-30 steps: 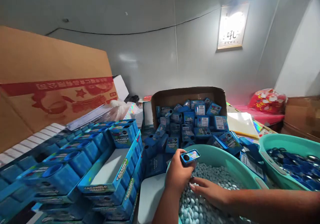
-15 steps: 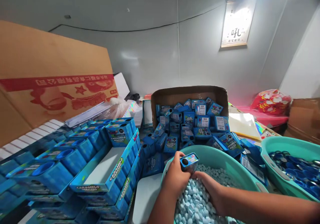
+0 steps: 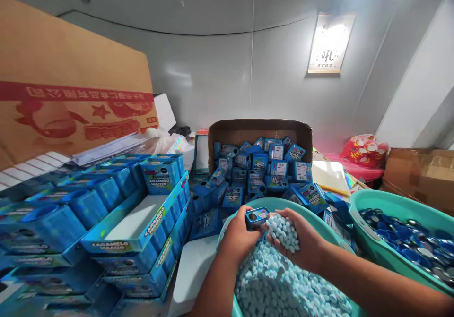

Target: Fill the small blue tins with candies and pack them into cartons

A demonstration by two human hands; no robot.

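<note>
The left hand (image 3: 237,235) grips a small blue box (image 3: 257,217), fingers wrapped round its sides, right above the near rim of the teal basin (image 3: 319,227). The box lies tilted with its top face towards the camera: glossy blue, rectangular, a dark round hole at its left end and a pale, colourful printed label across the rest. The right hand (image 3: 301,241) is cupped just beside the box, palm up, holding a heap of pale blue candies (image 3: 283,229) that touches the box's right end. The candies are small, matte, oval tablets, light blue to almost white.

Below both hands the basin is filled with the same tablets (image 3: 280,286). Behind the basin stands an open cardboard box (image 3: 258,130) piled with loose blue boxes (image 3: 269,170), some showing white label panels. Left of the basin sit stacked blue display trays (image 3: 142,227) printed "CARAMELO MACIZO", with upright blue boxes along their far side. Right of the basin is a second teal basin (image 3: 390,203) holding shiny dark blue lids (image 3: 407,236). Behind that, near the wall, lies a red patterned bag (image 3: 365,149).
</note>
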